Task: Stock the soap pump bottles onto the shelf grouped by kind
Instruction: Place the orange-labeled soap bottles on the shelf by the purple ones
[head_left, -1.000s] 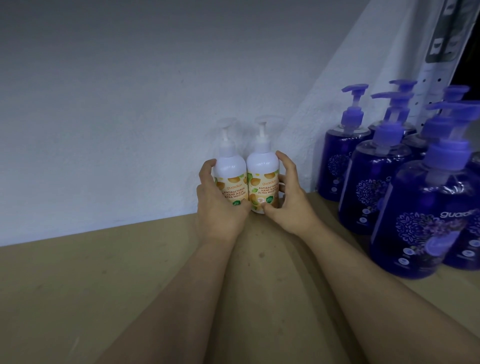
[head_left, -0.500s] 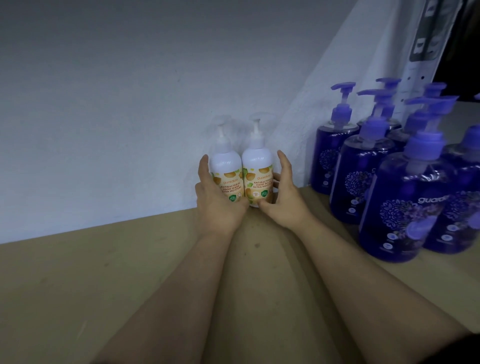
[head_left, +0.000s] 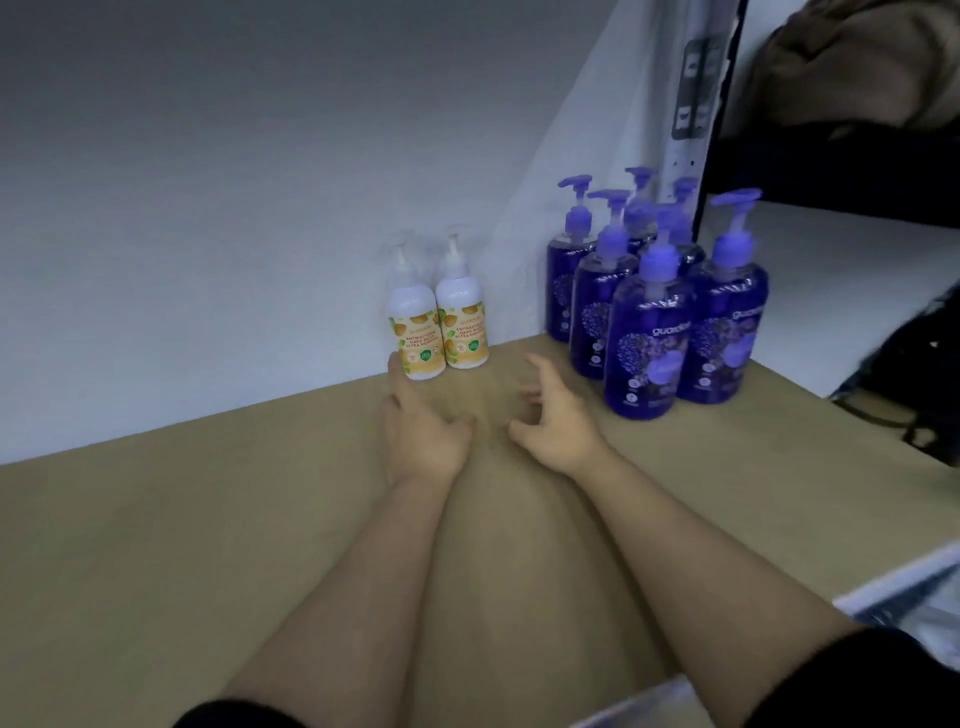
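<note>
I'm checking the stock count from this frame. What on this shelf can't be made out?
- Purple pump bottles, head view: the rear ones are hidden behind the front ones, so the count is unsure.
- White pump bottles: the small label print is too small and blurred to read.
- Left hand: whether its fingertip touches the nearer white bottle is unclear.
- Dark bag: cut off by the right edge.
</note>
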